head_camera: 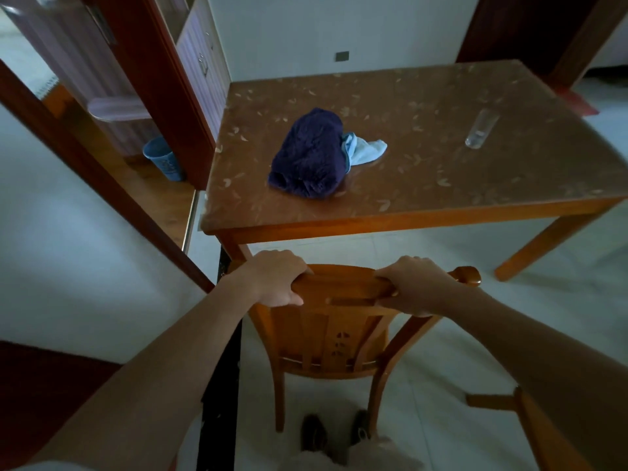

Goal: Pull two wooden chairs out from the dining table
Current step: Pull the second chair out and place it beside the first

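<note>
A wooden chair (pixel 334 338) stands in front of me, its back towards me, just clear of the near edge of the dining table (pixel 441 212). My left hand (pixel 277 278) grips the left end of the chair's top rail. My right hand (pixel 418 287) grips the right part of the same rail. Part of a second wooden chair (pixel 530 423) shows at the lower right, standing away from the table on the floor.
A dark blue towel (pixel 309 154) with a light blue cloth (pixel 365 149) lies on the tabletop, and a clear glass (pixel 481 129) lies on its side at the right. A blue bin (pixel 163 158) stands by the doorway at left. My feet are below the chair.
</note>
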